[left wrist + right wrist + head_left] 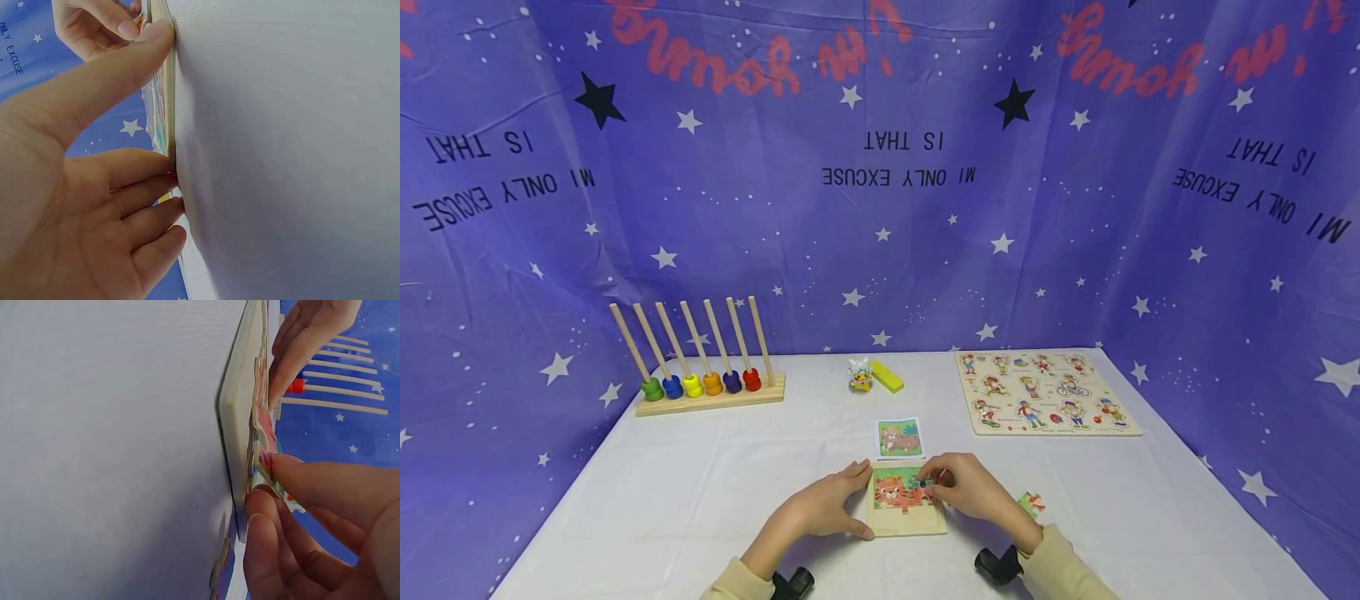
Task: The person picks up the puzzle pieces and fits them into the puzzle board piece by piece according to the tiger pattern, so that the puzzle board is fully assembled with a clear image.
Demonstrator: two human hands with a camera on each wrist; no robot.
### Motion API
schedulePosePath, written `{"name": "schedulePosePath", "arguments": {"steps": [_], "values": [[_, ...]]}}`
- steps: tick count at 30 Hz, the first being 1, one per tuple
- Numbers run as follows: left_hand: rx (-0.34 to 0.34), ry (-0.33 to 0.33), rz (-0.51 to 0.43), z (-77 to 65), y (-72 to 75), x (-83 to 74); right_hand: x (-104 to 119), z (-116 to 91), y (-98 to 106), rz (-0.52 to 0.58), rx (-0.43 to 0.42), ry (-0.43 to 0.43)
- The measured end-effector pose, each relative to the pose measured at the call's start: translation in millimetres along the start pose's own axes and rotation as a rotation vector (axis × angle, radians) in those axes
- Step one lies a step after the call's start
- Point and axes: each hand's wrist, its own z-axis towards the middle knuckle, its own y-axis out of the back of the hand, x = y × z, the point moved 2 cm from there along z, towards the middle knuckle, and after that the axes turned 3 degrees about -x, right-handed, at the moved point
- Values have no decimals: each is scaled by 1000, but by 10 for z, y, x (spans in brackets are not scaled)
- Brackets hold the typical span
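In the head view, a square wooden puzzle board (pixel 910 523) holds joined pieces of a tiger picture (pixel 892 493) in its upper part; its lower part shows bare wood. My left hand (pixel 829 502) lies along the board's left edge, thumb at the near corner and fingers at the far one, all fairly straight. My right hand (pixel 967 486) pinches a puzzle piece (pixel 275 478) between thumb and fingers. That piece is tilted at the right side of the board, right at the joined pieces. My fingers partly cover it.
A tiger picture card (pixel 900 439) lies just beyond the board. Loose puzzle pieces (pixel 1032 504) lie right, by my right wrist. Farther back are a peg stacker (pixel 711 402) with coloured rings, a small figurine (pixel 860 375), a yellow block (pixel 887 377) and a large picture board (pixel 1048 393).
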Motion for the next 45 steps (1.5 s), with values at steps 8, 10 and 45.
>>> {"name": "schedulePosePath", "arguments": {"steps": [8, 10, 45], "values": [[1, 2, 2, 2, -3, 0, -6, -8, 10, 1, 17, 3], [2, 4, -2, 1, -4, 1, -1, -9, 13, 0, 23, 15], [2, 6, -1, -11, 3, 1, 17, 22, 41, -27, 131, 69]]}}
